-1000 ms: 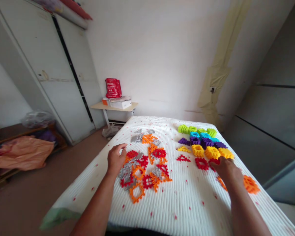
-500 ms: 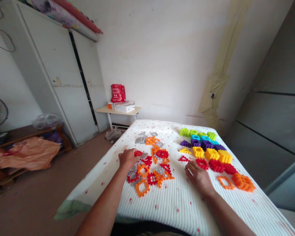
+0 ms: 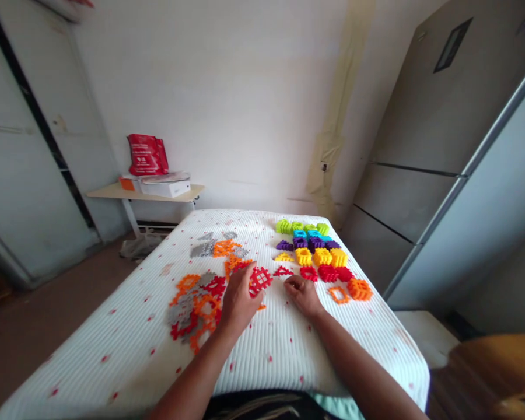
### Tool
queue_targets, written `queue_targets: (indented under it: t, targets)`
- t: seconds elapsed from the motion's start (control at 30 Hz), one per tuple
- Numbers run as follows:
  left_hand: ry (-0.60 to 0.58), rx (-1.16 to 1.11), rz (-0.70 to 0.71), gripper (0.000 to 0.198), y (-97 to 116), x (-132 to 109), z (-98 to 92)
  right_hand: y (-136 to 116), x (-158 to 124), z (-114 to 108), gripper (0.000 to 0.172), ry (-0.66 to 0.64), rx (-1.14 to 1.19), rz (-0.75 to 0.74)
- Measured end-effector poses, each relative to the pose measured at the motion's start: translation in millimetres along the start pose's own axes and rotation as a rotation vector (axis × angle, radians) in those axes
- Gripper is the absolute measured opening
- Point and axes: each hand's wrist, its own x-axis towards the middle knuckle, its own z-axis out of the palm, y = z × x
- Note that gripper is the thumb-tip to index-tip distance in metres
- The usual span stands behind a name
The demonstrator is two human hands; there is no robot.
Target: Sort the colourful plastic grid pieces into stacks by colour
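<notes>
My left hand (image 3: 237,300) lies over the right side of a loose pile of flat orange, red and grey interlocking tiles (image 3: 196,300), its fingertips touching a red grid tile (image 3: 260,279). My right hand (image 3: 303,293) rests on the white bedspread (image 3: 289,350) with its fingers curled, beside a small red triangle tile (image 3: 282,272). Nothing shows inside those fingers. Beyond it stand sorted rows of assembled blocks: green (image 3: 298,226), blue and purple (image 3: 311,240), yellow (image 3: 321,256), red (image 3: 330,272) and orange (image 3: 359,289).
More grey and orange tiles (image 3: 216,248) lie further up the bed. A small table (image 3: 144,193) with a red bag (image 3: 146,154) and a white box stands by the wall. A wardrobe is at the left, grey panels at the right, a wooden object at the lower right.
The view swung to the right. My left hand moved right across the pile onto the red grid tile. My right hand drew in from the red blocks toward the middle and curled.
</notes>
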Motion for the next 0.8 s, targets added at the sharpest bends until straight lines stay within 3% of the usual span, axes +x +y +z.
queue_targets:
  t: [0.17, 0.37, 0.67, 0.8]
  targets:
    - [-0.03, 0.068, 0.173, 0.07, -5, -10, 22.4, -2, 1, 10, 0.023, 0.061, 0.31, 0.056]
    - [-0.065, 0.104, 0.198, 0.076, -8, -14, 21.8, -15, -3, 23, 0.019, 0.033, 0.238, -0.019]
    - [-0.078, 0.073, 0.208, 0.074, -5, -15, 21.4, -16, 1, 27, 0.031, -0.022, 0.449, 0.111]
    - [-0.021, 0.066, 0.218, 0.063, -2, -14, 11.2, -12, -1, 19, 0.019, 0.056, 0.212, 0.117]
